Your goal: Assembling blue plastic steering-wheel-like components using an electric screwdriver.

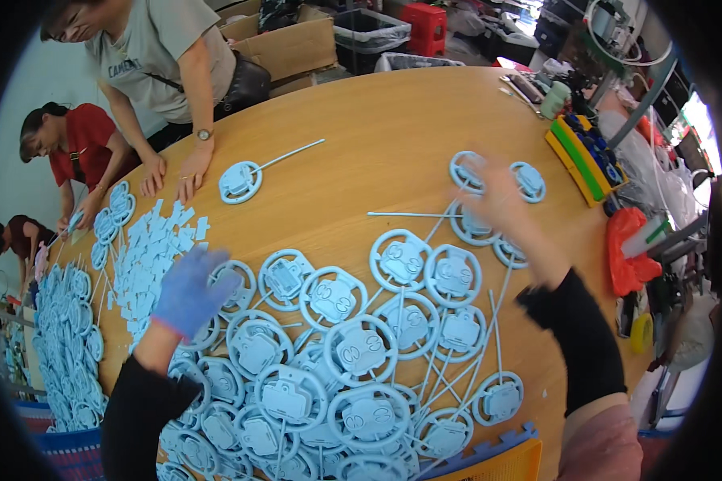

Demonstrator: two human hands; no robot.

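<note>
Light blue plastic toy steering wheels (pixel 361 350), each with a box-shaped centre and many with a thin stick, lie in a wide heap before me. My left hand (pixel 191 293), in a blue-violet glove, is over the heap's left edge, beside a wheel (pixel 237 287). Its fingers look stretched apart, with nothing visible in them. Bare and smeared by motion, my right hand (pixel 497 196) is above several wheels at the right, partly covering one (pixel 465 172). Whether its fingers grip anything is unclear. Another wheel (pixel 529 182) lies just beyond it.
Small flat blue pieces (pixel 152 248) are piled at the left, with more wheels (pixel 68 345) beyond. A single wheel (pixel 241 182) lies near a standing co-worker's hands (pixel 192 172). Along the right edge are a yellow-green rack (pixel 582 160) and a red bag (pixel 630 252). A yellow tray (pixel 497 465) is near me.
</note>
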